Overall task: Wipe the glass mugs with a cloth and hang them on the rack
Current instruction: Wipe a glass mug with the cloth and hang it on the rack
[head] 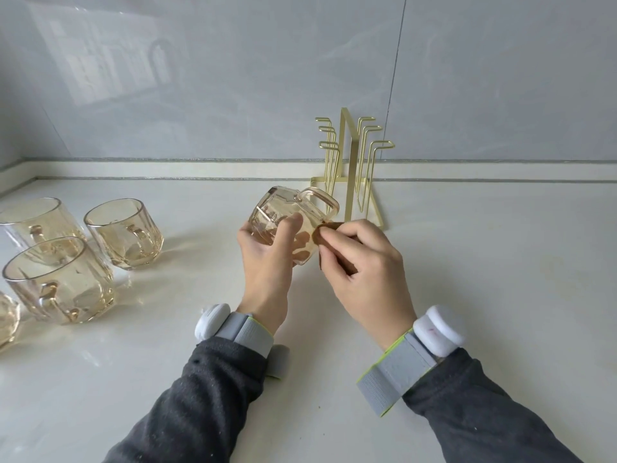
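My left hand (267,259) grips an amber glass mug (283,212) above the counter, tilted with its base towards the wall and its handle up. My right hand (360,262) pinches a small brown cloth (329,228) against the mug's rim side. The gold wire rack (350,162) stands just behind the mug by the wall, with nothing hanging on its hooks. Three more amber mugs stand upright at the left: (125,232), (36,225), (60,279).
The white counter (484,279) runs to a low ledge and grey tiled wall. Part of another glass (8,315) shows at the left edge. Both wrists wear grey bands with white sensors.
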